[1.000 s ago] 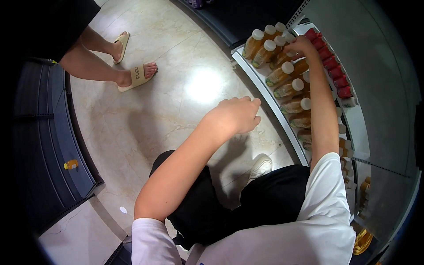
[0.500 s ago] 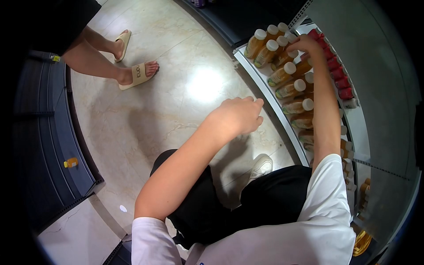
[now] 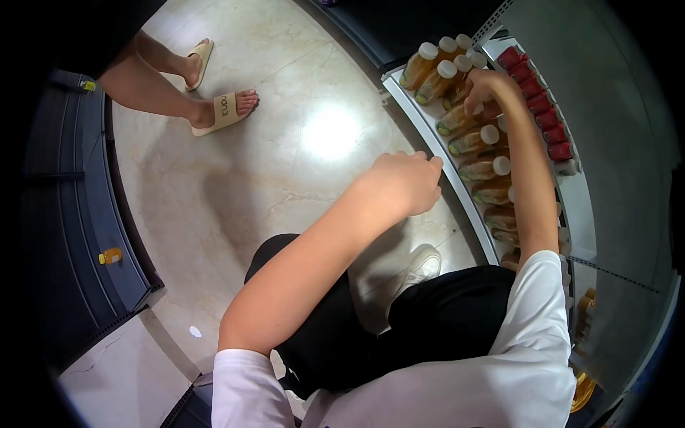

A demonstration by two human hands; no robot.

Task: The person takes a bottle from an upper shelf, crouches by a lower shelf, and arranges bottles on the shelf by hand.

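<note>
My right hand (image 3: pixel 490 89) reaches over the shelf. Its fingers are bent round the cap end of a juice bottle (image 3: pixel 449 121), and the hand hides that cap. Other bottles of the same amber drink with white caps stand close around it, such as a bottle (image 3: pixel 437 82) towards the back and a bottle (image 3: pixel 474 141) on the near side. My left hand (image 3: pixel 408 184) hangs over the floor beside the shelf's front edge. Its fingers are curled in, and nothing shows in them.
A row of red cans (image 3: pixel 542 118) lines the shelf (image 3: pixel 421 130) behind the bottles. A person's sandalled foot (image 3: pixel 222 114) is on the tiled floor (image 3: pixel 285 171). On the left, a small orange bottle (image 3: pixel 110 256) sits on a dark shelf (image 3: pixel 75 235).
My right hand has come down and nearer, from above the back bottles onto the cap end of one bottle. My left hand has shifted slightly right, towards the shelf edge.
</note>
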